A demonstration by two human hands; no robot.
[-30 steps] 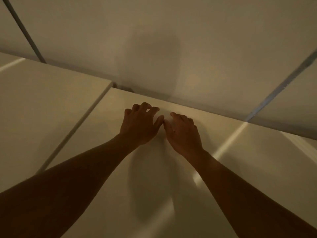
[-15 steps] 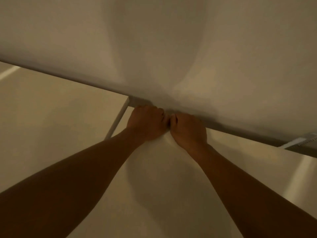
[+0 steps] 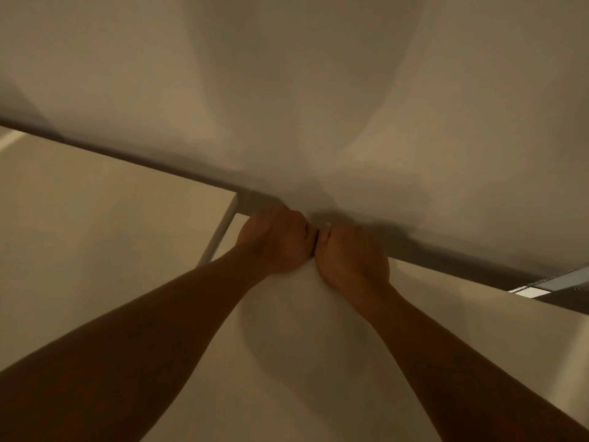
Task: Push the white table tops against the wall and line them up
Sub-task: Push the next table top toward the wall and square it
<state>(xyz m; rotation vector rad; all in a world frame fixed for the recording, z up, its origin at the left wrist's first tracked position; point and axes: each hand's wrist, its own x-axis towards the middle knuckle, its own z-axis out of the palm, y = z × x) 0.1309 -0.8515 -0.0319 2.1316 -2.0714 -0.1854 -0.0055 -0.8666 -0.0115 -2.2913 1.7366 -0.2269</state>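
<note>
Left of the fingers lies the neighbouring table top (image 3: 105, 237), a narrow gap (image 3: 220, 232) between them. The left hand (image 3: 274, 239) and right hand (image 3: 352, 255), knuckles touching, curl their fingers over the far edge of the near table top (image 3: 318, 346), whose long axis seems to run along the wall (image 3: 302, 90) just beyond. Dim, warm light

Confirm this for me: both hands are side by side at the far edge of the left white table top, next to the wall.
Wrong table top. In the head view the left hand and right hand sit on the right white table top, not the left white table top. They are side by side at its far edge, beside the pale wall.
</note>
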